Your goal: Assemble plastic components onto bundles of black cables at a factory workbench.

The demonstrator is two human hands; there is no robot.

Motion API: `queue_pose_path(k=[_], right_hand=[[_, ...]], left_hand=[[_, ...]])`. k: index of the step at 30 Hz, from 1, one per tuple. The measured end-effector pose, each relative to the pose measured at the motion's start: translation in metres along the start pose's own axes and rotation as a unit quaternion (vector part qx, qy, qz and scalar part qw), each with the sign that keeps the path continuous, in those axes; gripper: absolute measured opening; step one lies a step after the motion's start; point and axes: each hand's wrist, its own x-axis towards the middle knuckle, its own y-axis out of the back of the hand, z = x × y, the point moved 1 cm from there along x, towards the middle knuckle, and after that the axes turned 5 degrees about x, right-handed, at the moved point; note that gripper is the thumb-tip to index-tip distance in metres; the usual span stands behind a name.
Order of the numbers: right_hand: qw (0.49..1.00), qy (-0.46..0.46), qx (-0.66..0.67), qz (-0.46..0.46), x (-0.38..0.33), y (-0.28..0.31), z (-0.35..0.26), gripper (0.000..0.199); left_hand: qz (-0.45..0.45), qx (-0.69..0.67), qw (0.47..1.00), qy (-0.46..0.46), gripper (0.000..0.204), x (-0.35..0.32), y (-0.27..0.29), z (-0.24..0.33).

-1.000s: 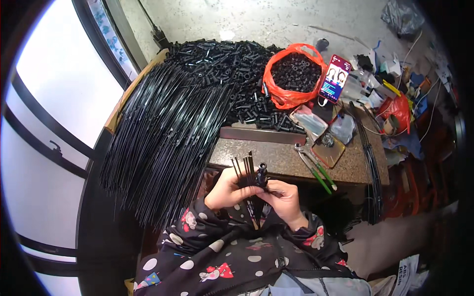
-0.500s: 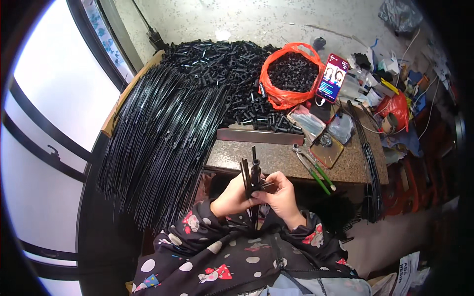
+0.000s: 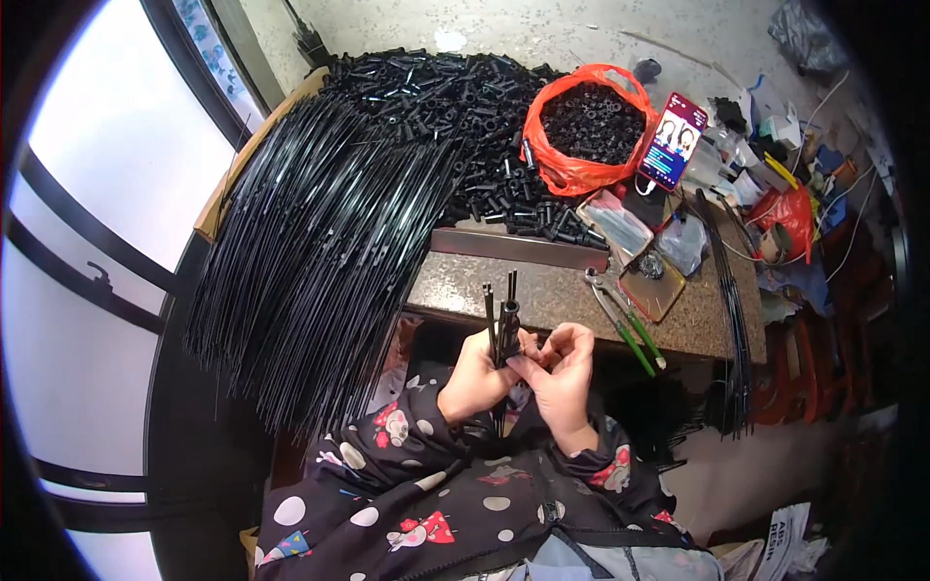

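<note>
Upright in my left hand [image 3: 475,380] stands a small bundle of thin black rods [image 3: 490,315], its fingers wrapped round it. Beside the rods, in the same grasp, is a black tubular plastic fitting [image 3: 511,316] with its open end up. Thin rod tips poke up behind the fitting. My right hand [image 3: 566,382] is closed, its thumb pressed near the fitting's lower end and its fingers curled. What sits between those fingertips is hidden. Both hands are held close together in front of the table's near edge, above my lap.
A large sheaf of black rods [image 3: 320,252] covers the table's left side. Behind it lie heaped black fittings [image 3: 426,102], held back by a metal bar [image 3: 518,249]. A red plastic bag [image 3: 581,177] of black parts, a phone [image 3: 673,141], green-handled pincers [image 3: 625,324] and another rod bundle [image 3: 728,310] are rightward.
Thin pieces that stuck out sideways toward my right hand no longer show. More rod tips stand behind the fitting, and my right fingers are more curled. The whole view has shifted slightly.
</note>
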Motion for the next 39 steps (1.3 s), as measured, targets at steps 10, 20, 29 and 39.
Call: queue_pose_path(k=[10, 20, 29, 39], right_hand=[[0.924, 0.256, -0.262, -0.109, 0.022, 0.004, -0.061, 0.019], [0.893, -0.346, 0.223, -0.183, 0.006, 0.035, -0.091, 0.011], [0.647, 0.146, -0.743, -0.095, 0.016, 0.134, -0.010, 0.056], [0.922, 0.093, -0.278, -0.254, 0.007, 0.062, -0.117, 0.022]], left_hand=[[0.043, 0.152, 0.985, -0.073, 0.012, 0.009, -0.007, 0.022], [-0.093, 0.283, 0.925, -0.235, 0.029, 0.025, -0.019, 0.088], [-0.114, 0.080, 0.984, -0.116, 0.020, 0.025, 0.007, 0.102], [-0.062, 0.012, 0.997, -0.053, 0.114, 0.052, 0.025, 0.124]])
